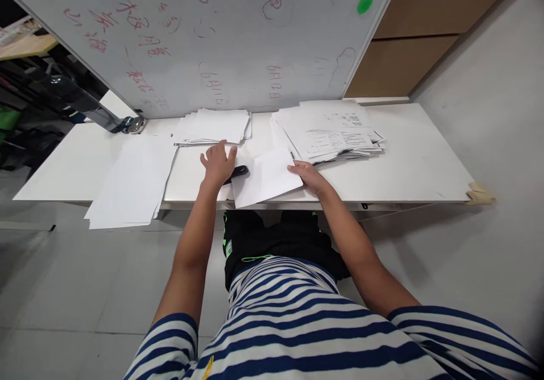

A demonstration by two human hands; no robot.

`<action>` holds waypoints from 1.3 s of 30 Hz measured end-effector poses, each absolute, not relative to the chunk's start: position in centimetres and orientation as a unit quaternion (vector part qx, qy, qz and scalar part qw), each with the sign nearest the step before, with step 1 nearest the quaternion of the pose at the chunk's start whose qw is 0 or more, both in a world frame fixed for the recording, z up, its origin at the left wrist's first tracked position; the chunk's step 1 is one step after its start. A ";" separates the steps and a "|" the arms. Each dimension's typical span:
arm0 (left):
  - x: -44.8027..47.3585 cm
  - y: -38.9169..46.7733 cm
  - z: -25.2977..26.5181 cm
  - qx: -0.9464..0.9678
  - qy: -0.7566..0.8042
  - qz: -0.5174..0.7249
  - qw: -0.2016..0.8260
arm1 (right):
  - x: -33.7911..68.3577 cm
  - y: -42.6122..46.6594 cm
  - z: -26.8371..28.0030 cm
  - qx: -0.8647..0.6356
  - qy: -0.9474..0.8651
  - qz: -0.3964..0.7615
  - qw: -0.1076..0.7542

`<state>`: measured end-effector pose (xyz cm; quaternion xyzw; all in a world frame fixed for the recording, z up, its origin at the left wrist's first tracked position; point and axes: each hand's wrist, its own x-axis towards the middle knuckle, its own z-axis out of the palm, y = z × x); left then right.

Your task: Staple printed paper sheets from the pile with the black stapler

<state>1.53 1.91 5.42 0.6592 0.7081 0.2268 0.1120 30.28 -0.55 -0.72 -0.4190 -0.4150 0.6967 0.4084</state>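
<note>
The left hand (218, 163) lies palm down with its fingers spread fairly wide, pressing on a small black object, probably a stapler (238, 172), whose rounded end pokes out to the right of the palm. The right hand (308, 175) rests flat, fingers loosely together, pinning the right edge of a loose sheet of paper (266, 179) that lies angled between the two hands and partly overhangs the front edge of the white table (416, 165).

Just beyond the left hand sits a neat stack of sheets (215, 126). Further left, a sheaf of blank pages (131, 182) hangs well over the table's front edge. To the right, behind the right hand, lies a fanned pile of printed forms (335, 133). A whiteboard (221, 34) with red writing leans behind them.

The risks look plain: the sheet under the right hand could slide off the edge if the press eases, and the overhanging sheaf at left could tip to the floor if nudged by the forearm.
</note>
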 end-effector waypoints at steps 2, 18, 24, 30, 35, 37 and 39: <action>1.6 3.4 4.1 0.655 0.711 0.212 0.143 | 30.3 -0.6 -0.8 -0.428 -0.408 0.689 0.419; 1.6 4.4 2.0 0.646 0.727 0.173 0.154 | 29.9 -1.6 -0.4 -0.459 -0.447 0.631 0.437; 1.8 4.1 1.6 0.644 0.727 0.207 0.118 | 30.1 -2.2 -0.4 -0.427 -0.502 0.630 0.411; 1.8 5.0 -0.4 0.679 0.693 0.208 0.125 | 30.2 -2.0 -0.3 -0.445 -0.507 0.614 0.410; 1.6 5.2 -0.3 0.675 0.696 0.200 0.144 | 30.0 -1.9 -0.3 -0.438 -0.501 0.620 0.416; 1.4 5.0 0.4 0.664 0.702 0.197 0.168 | 29.9 -1.9 -0.4 -0.428 -0.495 0.628 0.422; 1.1 4.8 1.2 0.650 0.704 0.214 0.189 | 29.9 -1.8 -0.5 -0.423 -0.491 0.632 0.425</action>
